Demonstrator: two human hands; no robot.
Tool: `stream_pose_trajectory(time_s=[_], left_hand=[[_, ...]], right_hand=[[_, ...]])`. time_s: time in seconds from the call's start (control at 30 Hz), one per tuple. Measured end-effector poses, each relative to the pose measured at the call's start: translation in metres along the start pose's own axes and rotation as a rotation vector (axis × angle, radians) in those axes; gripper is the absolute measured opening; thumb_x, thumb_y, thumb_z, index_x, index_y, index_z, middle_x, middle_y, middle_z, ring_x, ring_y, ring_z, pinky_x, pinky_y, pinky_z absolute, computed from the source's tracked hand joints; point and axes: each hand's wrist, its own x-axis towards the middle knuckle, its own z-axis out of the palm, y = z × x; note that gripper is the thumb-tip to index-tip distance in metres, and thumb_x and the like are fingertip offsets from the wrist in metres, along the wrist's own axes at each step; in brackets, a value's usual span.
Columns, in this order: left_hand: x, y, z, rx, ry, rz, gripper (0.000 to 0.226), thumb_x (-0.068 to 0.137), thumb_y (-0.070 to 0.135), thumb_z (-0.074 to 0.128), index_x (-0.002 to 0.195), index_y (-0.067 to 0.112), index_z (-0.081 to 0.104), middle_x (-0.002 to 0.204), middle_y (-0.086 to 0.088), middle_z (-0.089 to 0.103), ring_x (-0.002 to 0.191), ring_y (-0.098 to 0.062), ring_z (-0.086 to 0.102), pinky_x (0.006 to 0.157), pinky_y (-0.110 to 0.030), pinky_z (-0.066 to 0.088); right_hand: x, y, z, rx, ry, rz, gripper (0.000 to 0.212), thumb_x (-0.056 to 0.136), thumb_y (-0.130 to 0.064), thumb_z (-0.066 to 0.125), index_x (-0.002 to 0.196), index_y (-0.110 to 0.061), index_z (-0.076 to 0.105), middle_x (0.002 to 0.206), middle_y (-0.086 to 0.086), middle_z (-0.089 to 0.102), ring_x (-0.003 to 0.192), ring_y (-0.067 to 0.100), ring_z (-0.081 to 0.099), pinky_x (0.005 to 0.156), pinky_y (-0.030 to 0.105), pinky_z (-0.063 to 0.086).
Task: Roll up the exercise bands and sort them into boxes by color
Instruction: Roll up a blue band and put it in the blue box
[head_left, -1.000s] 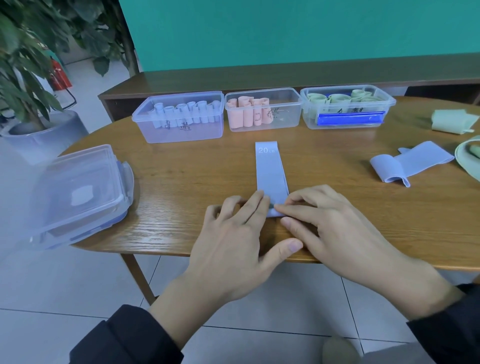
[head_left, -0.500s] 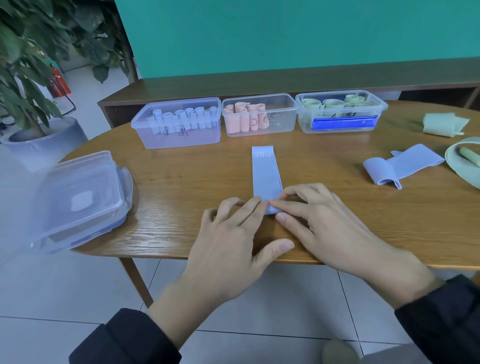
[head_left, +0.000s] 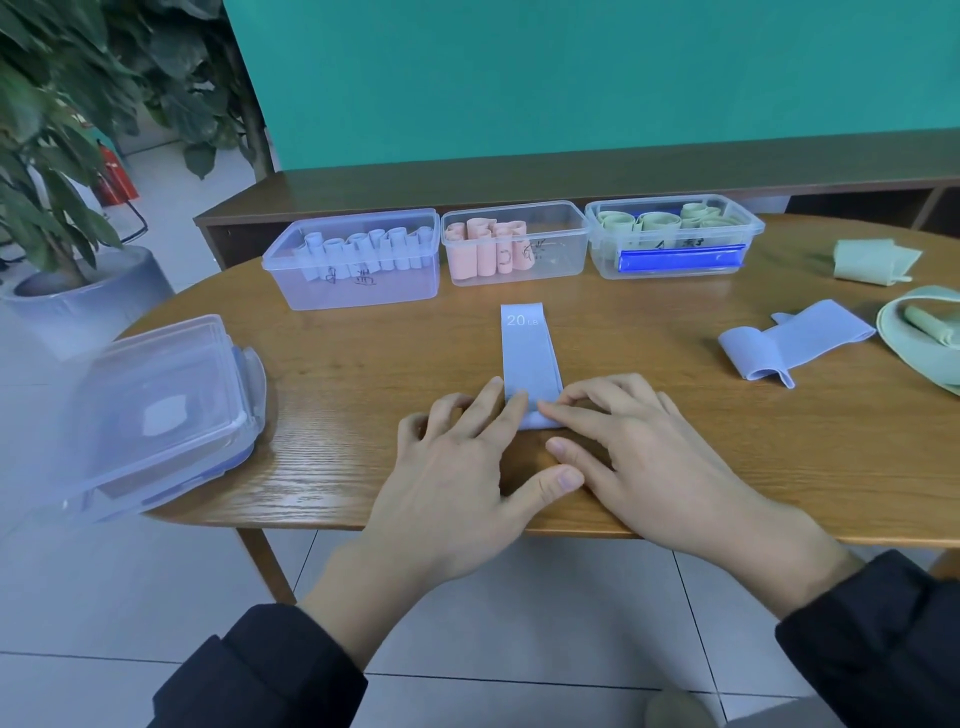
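- Exercise bands are partly sorted: the left box holds blue rolls, the middle box pink rolls, and the right box green rolls, all three in a row at the far side of the table.
- One blue band, marked 20 LB, lies flat at the table's middle, lengthwise away from the person, with its near end under the fingers.
- Left hand and right hand both press down on that near end; each grip is narrow, fingertips curled onto the band's first turn, thumbs lying on the table.
- By my reading the roll has only just begun, as most of the band is flat.
- Left to do: finish this roll and drop it in the left box, then handle the loose blue band, the folded green band and the green loop at the right.
- A stack of clear lids sits at the table's left edge.
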Motion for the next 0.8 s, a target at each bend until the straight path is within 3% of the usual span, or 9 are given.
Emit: stream_pose_trajectory(time_s=[0.13, 0.2, 0.47, 0.6, 0.8], left_hand=[[-0.004, -0.001, 0.004, -0.072, 0.211, 0.079, 0.085, 0.09, 0.084, 0.027, 0.141, 0.024, 0.057, 0.146, 0.014, 0.054, 0.135, -0.013, 0.042, 0.105, -0.045, 0.041], [-0.005, -0.003, 0.007, -0.036, 0.247, 0.121, 0.079, 0.093, 0.081, 0.028, 0.134, 0.023, 0.061, 0.135, 0.016, 0.061, 0.13, -0.015, 0.047, 0.1, -0.044, 0.043], [0.003, -0.005, 0.001, 0.032, 0.005, 0.042, 0.095, 0.084, 0.086, 0.004, 0.158, 0.031, 0.027, 0.162, 0.02, 0.029, 0.152, -0.015, 0.016, 0.115, -0.041, 0.021], [0.008, -0.006, -0.002, 0.033, -0.038, 0.021, 0.094, 0.085, 0.087, 0.003, 0.159, 0.032, 0.023, 0.165, 0.019, 0.023, 0.154, -0.016, 0.008, 0.118, -0.043, 0.015], [0.02, -0.004, -0.005, -0.042, -0.075, -0.01, 0.093, 0.084, 0.085, 0.012, 0.159, 0.032, 0.021, 0.167, 0.015, 0.02, 0.154, -0.012, 0.004, 0.119, -0.043, 0.012]], right_hand=[[0.002, -0.001, -0.002, -0.011, -0.051, 0.022, 0.051, 0.099, -0.055, 0.037, 0.142, -0.035, 0.055, 0.133, -0.018, 0.049, 0.127, 0.013, 0.036, 0.102, 0.037, 0.039], [0.003, -0.001, -0.003, -0.006, -0.076, 0.035, 0.05, 0.1, -0.054, 0.038, 0.145, -0.035, 0.052, 0.136, -0.018, 0.046, 0.129, 0.012, 0.033, 0.105, 0.036, 0.036], [0.01, -0.002, -0.001, -0.003, -0.084, 0.047, 0.051, 0.104, -0.051, 0.032, 0.149, -0.033, 0.046, 0.143, -0.015, 0.041, 0.131, 0.015, 0.033, 0.106, 0.037, 0.035], [0.008, 0.0, -0.001, 0.03, -0.034, 0.023, 0.043, 0.105, -0.045, 0.04, 0.142, -0.031, 0.054, 0.137, -0.013, 0.048, 0.126, 0.015, 0.038, 0.105, 0.038, 0.039], [0.015, -0.003, -0.003, -0.016, -0.082, 0.068, 0.047, 0.106, -0.045, 0.037, 0.151, -0.033, 0.042, 0.146, -0.014, 0.041, 0.132, 0.014, 0.03, 0.106, 0.036, 0.033]])
